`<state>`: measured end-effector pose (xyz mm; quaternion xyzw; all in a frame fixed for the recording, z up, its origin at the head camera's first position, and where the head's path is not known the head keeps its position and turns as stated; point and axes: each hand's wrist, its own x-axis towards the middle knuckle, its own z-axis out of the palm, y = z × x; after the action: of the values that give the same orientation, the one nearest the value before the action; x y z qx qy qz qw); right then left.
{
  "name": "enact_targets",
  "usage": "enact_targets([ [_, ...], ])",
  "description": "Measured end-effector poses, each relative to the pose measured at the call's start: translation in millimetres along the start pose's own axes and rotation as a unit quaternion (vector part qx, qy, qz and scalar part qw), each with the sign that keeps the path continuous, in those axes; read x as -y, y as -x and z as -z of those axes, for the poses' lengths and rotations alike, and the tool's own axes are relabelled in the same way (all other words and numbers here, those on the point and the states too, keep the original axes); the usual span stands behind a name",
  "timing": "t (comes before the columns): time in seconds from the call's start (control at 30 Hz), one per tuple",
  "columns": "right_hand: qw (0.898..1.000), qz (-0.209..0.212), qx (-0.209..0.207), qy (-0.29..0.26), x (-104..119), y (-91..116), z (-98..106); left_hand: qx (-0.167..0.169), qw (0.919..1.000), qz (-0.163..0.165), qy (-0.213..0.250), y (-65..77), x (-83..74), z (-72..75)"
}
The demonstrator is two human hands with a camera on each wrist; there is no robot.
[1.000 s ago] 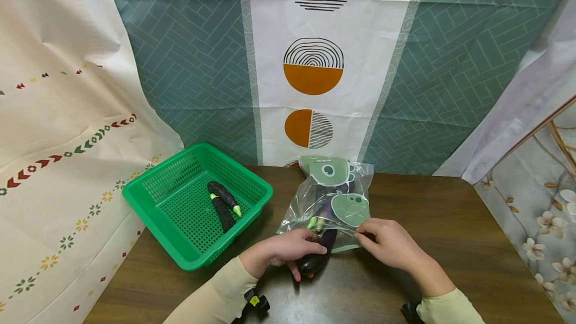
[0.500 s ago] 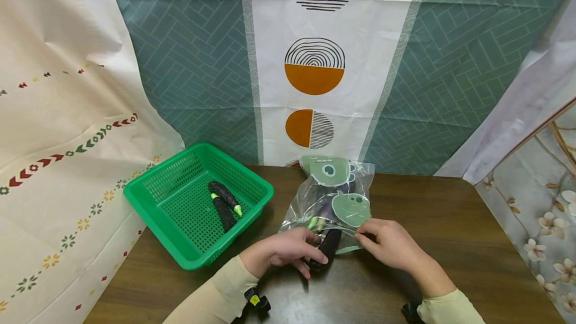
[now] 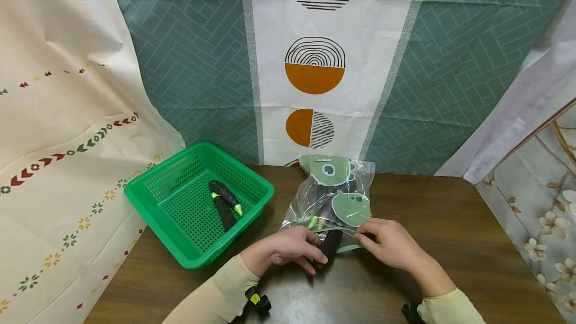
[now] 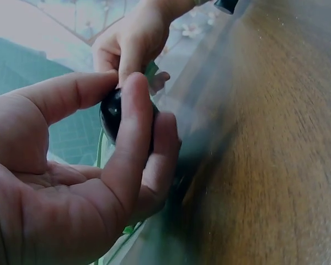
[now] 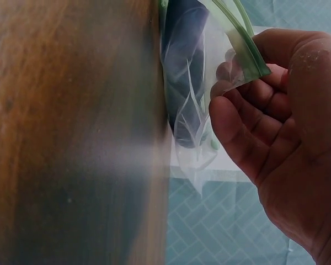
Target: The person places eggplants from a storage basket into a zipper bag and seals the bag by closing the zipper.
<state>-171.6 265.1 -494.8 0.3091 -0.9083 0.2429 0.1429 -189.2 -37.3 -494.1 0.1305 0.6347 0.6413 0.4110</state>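
My left hand (image 3: pixel 294 249) holds the end of a dark, glossy eggplant (image 3: pixel 333 243) at the near mouth of a clear zip bag (image 3: pixel 299 209) with green animal prints. In the left wrist view, the thumb and fingers of the left hand (image 4: pixel 71 193) curl round the rounded end of the eggplant (image 4: pixel 110 115); its far part is hidden. My right hand (image 3: pixel 389 245) pinches the bag's mouth at its right side. In the right wrist view, the right hand (image 5: pixel 287 116) grips the green zip edge (image 5: pixel 245 48). More purple vegetables with green stems show through the plastic.
A green plastic basket (image 3: pixel 198 263) stands at the left on the brown wooden table (image 3: pixel 432 204). Inside it lie two dark, bumpy, cucumber-like vegetables (image 3: pixel 226 194) with pale green ends. Patterned cloths (image 3: pixel 189 64) hang behind the table and at its sides.
The eggplant has slid forward and further into the bag, pushed by my left hand, whose fingers have shifted along it. The right hand stays at the bag's edge.
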Motion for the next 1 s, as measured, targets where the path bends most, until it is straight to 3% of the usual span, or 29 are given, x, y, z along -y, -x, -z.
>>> enact_targets([
  [0.4,1.000,0.003,-0.001,0.004,-0.4,-0.2,0.3,0.013,0.9992,0.007,-0.038,-0.3,1.0,0.9],
  [0.8,1.000,-0.018,0.015,0.005,-0.1,0.3,1.3,-0.075,0.9920,0.000,-0.102,-0.8,5.5,-5.9],
  [1.0,1.000,-0.009,0.006,0.008,-0.7,0.5,0.4,-0.093,0.9889,0.010,-0.115,-0.5,6.2,-9.0],
])
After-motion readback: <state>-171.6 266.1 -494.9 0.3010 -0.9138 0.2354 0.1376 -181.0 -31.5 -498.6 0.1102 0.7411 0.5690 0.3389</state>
